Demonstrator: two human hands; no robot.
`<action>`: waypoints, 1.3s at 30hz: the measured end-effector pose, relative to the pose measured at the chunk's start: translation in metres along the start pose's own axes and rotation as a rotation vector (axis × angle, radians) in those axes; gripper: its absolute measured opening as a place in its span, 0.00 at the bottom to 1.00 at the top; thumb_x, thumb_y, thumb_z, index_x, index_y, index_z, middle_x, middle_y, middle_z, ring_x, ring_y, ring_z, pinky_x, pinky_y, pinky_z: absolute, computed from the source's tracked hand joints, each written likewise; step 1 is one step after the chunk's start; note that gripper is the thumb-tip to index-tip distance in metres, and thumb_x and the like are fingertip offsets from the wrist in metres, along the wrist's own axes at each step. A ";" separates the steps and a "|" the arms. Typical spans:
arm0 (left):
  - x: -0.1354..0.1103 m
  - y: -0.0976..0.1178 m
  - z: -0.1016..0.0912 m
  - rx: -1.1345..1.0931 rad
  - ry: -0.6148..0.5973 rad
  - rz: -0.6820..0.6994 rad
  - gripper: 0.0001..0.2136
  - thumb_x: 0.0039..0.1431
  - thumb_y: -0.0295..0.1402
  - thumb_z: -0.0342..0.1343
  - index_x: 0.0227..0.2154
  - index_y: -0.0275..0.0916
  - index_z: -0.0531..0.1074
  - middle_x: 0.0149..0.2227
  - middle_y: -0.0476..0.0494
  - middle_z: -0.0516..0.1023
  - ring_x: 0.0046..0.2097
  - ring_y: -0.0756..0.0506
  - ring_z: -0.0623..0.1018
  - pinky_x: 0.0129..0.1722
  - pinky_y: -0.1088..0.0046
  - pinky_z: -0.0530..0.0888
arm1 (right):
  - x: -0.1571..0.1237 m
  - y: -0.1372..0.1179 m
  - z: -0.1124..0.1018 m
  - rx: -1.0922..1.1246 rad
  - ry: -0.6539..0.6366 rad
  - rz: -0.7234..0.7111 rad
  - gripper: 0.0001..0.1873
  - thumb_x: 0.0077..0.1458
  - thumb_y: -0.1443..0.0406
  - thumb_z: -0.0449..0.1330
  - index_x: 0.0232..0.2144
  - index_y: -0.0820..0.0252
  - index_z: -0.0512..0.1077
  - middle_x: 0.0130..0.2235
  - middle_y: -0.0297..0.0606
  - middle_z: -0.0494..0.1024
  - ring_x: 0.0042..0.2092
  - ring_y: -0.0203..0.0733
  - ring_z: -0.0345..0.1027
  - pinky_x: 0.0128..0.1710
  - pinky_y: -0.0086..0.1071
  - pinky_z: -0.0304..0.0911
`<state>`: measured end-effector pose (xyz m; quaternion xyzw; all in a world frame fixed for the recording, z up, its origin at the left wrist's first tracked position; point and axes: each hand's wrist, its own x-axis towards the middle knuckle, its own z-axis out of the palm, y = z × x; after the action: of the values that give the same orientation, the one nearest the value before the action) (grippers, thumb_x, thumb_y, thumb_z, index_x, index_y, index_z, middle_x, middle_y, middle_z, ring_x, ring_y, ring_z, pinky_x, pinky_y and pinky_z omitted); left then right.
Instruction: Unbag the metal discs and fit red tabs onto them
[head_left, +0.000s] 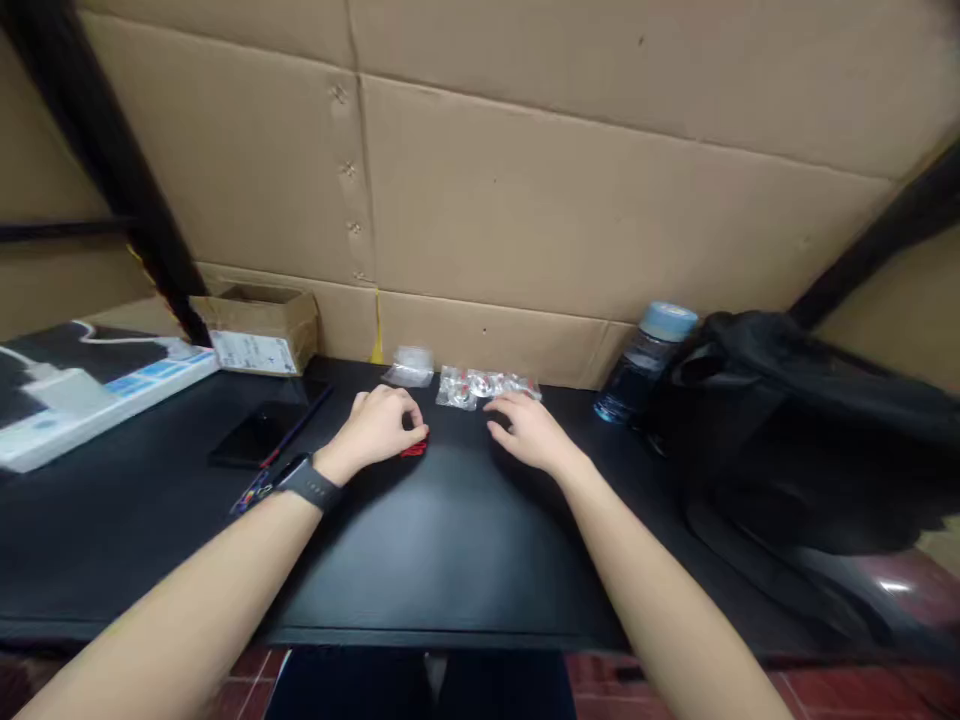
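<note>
My left hand (380, 427), with a dark watch on its wrist, is curled on the black table. Its thumb and fingers are closed on a small red item (414, 449), mostly covered by the hand; its kind cannot be made out. To the right, my right hand (529, 430) hovers low over the tabletop, fingers bent and apart, holding nothing. Just beyond its fingertips lies a row of small clear plastic packets (480, 386) with red and silvery contents. Another clear plastic bag (412, 366) lies behind my left hand.
At the left are a white power strip (142, 388) with plugs, an open cardboard box (262, 328) and a dark phone (262, 432). A water bottle (646, 362) and a black backpack (795, 430) stand at the right. A cardboard wall (525, 200) closes off the back.
</note>
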<state>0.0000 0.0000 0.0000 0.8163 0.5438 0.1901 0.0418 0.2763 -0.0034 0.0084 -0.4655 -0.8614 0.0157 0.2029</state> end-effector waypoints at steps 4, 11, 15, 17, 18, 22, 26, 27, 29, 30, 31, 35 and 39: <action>-0.004 0.000 0.001 0.002 -0.021 -0.007 0.09 0.54 0.43 0.58 0.27 0.48 0.81 0.40 0.46 0.82 0.47 0.35 0.76 0.45 0.59 0.66 | -0.017 0.025 -0.020 0.075 -0.227 0.043 0.25 0.52 0.61 0.67 0.53 0.59 0.74 0.53 0.46 0.77 0.53 0.50 0.71 0.56 0.40 0.64; 0.001 -0.002 0.013 -0.028 -0.020 -0.028 0.07 0.51 0.40 0.59 0.27 0.48 0.81 0.39 0.46 0.83 0.45 0.36 0.78 0.45 0.61 0.69 | -0.018 0.043 -0.027 0.131 -0.303 0.146 0.23 0.47 0.66 0.67 0.48 0.58 0.77 0.45 0.41 0.81 0.42 0.44 0.74 0.44 0.33 0.66; 0.004 -0.007 0.015 -0.069 -0.039 -0.012 0.06 0.51 0.38 0.59 0.26 0.48 0.81 0.37 0.48 0.84 0.43 0.38 0.79 0.45 0.63 0.70 | -0.016 0.042 -0.025 0.141 -0.288 0.158 0.18 0.47 0.67 0.66 0.44 0.56 0.79 0.38 0.36 0.81 0.36 0.41 0.73 0.38 0.31 0.64; 0.005 -0.010 0.016 -0.105 -0.051 -0.004 0.06 0.53 0.37 0.59 0.26 0.48 0.81 0.37 0.48 0.84 0.41 0.40 0.79 0.43 0.64 0.71 | -0.016 0.041 -0.024 0.140 -0.277 0.168 0.18 0.46 0.67 0.66 0.43 0.56 0.79 0.37 0.36 0.81 0.35 0.40 0.72 0.37 0.30 0.63; 0.005 -0.010 0.017 -0.118 -0.052 0.000 0.07 0.54 0.37 0.58 0.26 0.48 0.81 0.37 0.48 0.84 0.41 0.40 0.80 0.43 0.64 0.71 | -0.017 0.041 -0.024 0.144 -0.270 0.174 0.19 0.46 0.68 0.66 0.43 0.56 0.79 0.37 0.36 0.80 0.35 0.40 0.72 0.37 0.30 0.63; 0.005 -0.011 0.019 -0.119 -0.014 -0.005 0.06 0.55 0.37 0.58 0.27 0.48 0.80 0.38 0.48 0.84 0.43 0.39 0.79 0.45 0.63 0.70 | -0.017 0.043 -0.021 0.189 -0.251 0.163 0.25 0.44 0.68 0.66 0.49 0.58 0.77 0.39 0.36 0.80 0.34 0.38 0.71 0.38 0.30 0.64; 0.004 -0.008 0.018 -0.127 0.042 -0.026 0.06 0.57 0.38 0.57 0.31 0.47 0.79 0.40 0.47 0.83 0.46 0.38 0.77 0.46 0.62 0.68 | -0.016 0.045 -0.017 0.208 -0.218 0.135 0.29 0.44 0.69 0.67 0.52 0.58 0.75 0.40 0.36 0.79 0.35 0.37 0.71 0.39 0.30 0.65; 0.004 -0.007 0.018 -0.130 0.056 -0.029 0.06 0.58 0.38 0.57 0.32 0.46 0.79 0.39 0.47 0.83 0.46 0.38 0.77 0.46 0.62 0.68 | -0.016 0.045 -0.017 0.207 -0.210 0.133 0.29 0.44 0.69 0.66 0.52 0.58 0.75 0.40 0.36 0.79 0.35 0.37 0.71 0.39 0.30 0.65; 0.003 -0.004 0.016 -0.145 0.083 -0.030 0.07 0.60 0.38 0.55 0.34 0.46 0.77 0.38 0.47 0.83 0.45 0.39 0.78 0.45 0.63 0.67 | -0.015 0.043 -0.016 0.208 -0.202 0.132 0.28 0.44 0.69 0.66 0.51 0.59 0.75 0.40 0.37 0.79 0.35 0.37 0.71 0.40 0.31 0.65; 0.003 -0.003 0.015 -0.159 0.097 -0.028 0.07 0.61 0.38 0.54 0.35 0.46 0.76 0.38 0.48 0.83 0.45 0.40 0.78 0.44 0.64 0.67 | -0.015 0.042 -0.016 0.217 -0.203 0.131 0.28 0.43 0.69 0.67 0.51 0.59 0.75 0.40 0.37 0.79 0.35 0.37 0.71 0.40 0.31 0.65; 0.002 -0.001 0.014 -0.177 0.112 -0.028 0.07 0.62 0.38 0.53 0.36 0.45 0.75 0.39 0.49 0.83 0.44 0.41 0.78 0.44 0.64 0.66 | -0.014 0.040 -0.015 0.234 -0.207 0.129 0.28 0.43 0.69 0.67 0.50 0.59 0.76 0.39 0.37 0.79 0.35 0.37 0.71 0.39 0.31 0.65; 0.000 0.008 0.009 -0.229 0.160 -0.044 0.06 0.63 0.37 0.54 0.36 0.44 0.74 0.39 0.50 0.83 0.42 0.42 0.79 0.44 0.65 0.65 | -0.011 0.029 -0.013 0.315 -0.235 0.121 0.28 0.43 0.69 0.67 0.50 0.60 0.75 0.37 0.35 0.78 0.32 0.35 0.71 0.38 0.30 0.66; -0.002 0.014 0.005 -0.232 0.161 -0.039 0.06 0.61 0.37 0.56 0.32 0.44 0.76 0.38 0.50 0.83 0.44 0.41 0.79 0.45 0.64 0.64 | -0.008 0.022 -0.008 0.198 -0.217 0.057 0.23 0.45 0.71 0.64 0.47 0.60 0.77 0.36 0.35 0.77 0.35 0.38 0.71 0.41 0.32 0.65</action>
<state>0.0136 -0.0069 -0.0018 0.7773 0.5357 0.3157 0.0959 0.3010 0.0015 0.0086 -0.4629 -0.8590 0.1564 0.1530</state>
